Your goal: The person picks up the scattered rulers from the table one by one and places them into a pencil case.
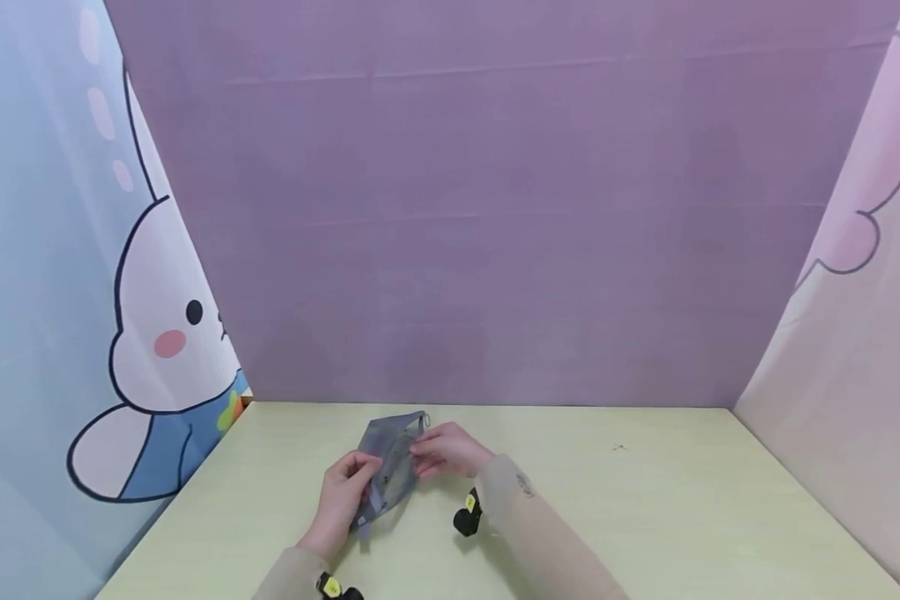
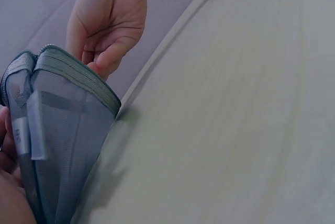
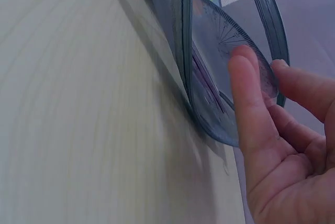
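Observation:
A grey-blue mesh zipper pouch is held over the left part of the table, its zip open and the two zip edges spread apart. My left hand grips its near side, thumb on the mesh; only part of that hand shows at the edge of the left wrist view. At the open mouth, my right hand pinches the edge of a clear protractor between thumb and fingers. Most of the protractor lies inside the pouch. Some thin purplish pieces show behind the mouth's near edge. A pale fabric tag hangs from the pouch.
The pale wood-grain table runs back to a purple cloth backdrop. A few small dark marks lie on its right half. Printed curtains hang along both sides. Black wrist cameras hang below both wrists.

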Demonstrator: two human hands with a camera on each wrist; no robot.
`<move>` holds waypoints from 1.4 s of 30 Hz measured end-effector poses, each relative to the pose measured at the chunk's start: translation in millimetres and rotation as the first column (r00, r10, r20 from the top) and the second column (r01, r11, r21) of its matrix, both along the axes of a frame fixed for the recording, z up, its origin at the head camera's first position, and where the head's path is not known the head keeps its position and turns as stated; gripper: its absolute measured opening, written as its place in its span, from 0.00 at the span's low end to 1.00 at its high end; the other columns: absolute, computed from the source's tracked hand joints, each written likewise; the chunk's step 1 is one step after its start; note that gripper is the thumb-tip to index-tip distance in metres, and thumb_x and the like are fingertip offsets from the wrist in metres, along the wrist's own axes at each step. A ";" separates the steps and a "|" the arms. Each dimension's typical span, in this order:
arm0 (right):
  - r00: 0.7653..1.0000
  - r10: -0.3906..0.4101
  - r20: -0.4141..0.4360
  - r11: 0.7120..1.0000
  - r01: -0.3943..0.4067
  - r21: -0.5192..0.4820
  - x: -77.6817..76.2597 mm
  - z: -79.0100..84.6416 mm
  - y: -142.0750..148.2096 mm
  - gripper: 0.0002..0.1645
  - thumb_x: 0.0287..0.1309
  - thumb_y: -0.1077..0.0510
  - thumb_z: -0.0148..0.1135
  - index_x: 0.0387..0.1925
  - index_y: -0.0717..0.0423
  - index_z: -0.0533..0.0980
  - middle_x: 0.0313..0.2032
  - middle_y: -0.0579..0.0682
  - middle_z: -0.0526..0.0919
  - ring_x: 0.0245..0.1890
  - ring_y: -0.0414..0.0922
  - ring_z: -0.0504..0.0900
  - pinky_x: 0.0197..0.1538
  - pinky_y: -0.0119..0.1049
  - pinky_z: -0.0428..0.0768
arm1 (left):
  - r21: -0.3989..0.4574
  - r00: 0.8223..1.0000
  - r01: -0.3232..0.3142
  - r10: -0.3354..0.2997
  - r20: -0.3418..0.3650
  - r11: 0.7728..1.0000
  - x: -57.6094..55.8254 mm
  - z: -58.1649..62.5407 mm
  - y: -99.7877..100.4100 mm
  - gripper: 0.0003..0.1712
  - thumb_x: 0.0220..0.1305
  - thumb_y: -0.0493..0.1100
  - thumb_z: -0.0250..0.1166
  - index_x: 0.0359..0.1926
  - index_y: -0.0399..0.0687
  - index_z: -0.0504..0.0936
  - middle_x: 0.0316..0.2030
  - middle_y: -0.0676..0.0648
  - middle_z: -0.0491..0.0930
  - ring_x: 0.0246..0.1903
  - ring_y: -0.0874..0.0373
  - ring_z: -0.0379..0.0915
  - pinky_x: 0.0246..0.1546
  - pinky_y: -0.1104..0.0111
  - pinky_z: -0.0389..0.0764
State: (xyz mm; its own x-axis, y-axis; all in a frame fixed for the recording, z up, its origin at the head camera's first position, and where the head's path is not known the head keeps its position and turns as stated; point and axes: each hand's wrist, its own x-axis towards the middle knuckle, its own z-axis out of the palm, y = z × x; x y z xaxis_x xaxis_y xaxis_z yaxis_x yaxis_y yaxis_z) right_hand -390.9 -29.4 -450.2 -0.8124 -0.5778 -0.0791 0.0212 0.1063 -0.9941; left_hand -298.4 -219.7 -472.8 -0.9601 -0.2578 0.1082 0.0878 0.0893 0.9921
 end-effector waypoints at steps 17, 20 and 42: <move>0.999 0.014 0.043 0.996 -0.018 0.085 3.3 1.4 -16.4 0.17 0.61 0.65 0.59 0.49 0.74 0.74 0.33 0.61 0.83 0.29 0.50 0.85 0.37 0.41 0.83 | -0.016 0.999 0.019 -0.018 0.036 1.000 -2.2 -0.8 3.9 0.09 0.64 0.42 0.64 0.39 0.39 0.80 0.30 0.49 0.76 0.25 0.60 0.67 0.27 0.70 0.72; 0.999 0.033 0.041 0.995 -0.037 0.090 5.2 3.4 -18.3 0.14 0.62 0.63 0.56 0.45 0.73 0.75 0.35 0.61 0.82 0.32 0.52 0.85 0.38 0.42 0.83 | -0.014 0.999 0.015 -0.015 0.042 1.000 -1.9 0.7 4.4 0.08 0.64 0.41 0.64 0.38 0.40 0.81 0.29 0.50 0.75 0.25 0.60 0.67 0.27 0.70 0.72; 0.996 0.050 0.078 0.992 -0.059 0.114 4.8 -0.1 -28.0 0.08 0.61 0.63 0.53 0.38 0.66 0.75 0.28 0.53 0.76 0.24 0.43 0.75 0.25 0.31 0.77 | -0.009 1.000 0.001 -0.001 -0.001 1.000 -0.9 -3.8 1.7 0.12 0.61 0.44 0.67 0.38 0.39 0.81 0.29 0.46 0.75 0.24 0.59 0.67 0.27 0.68 0.72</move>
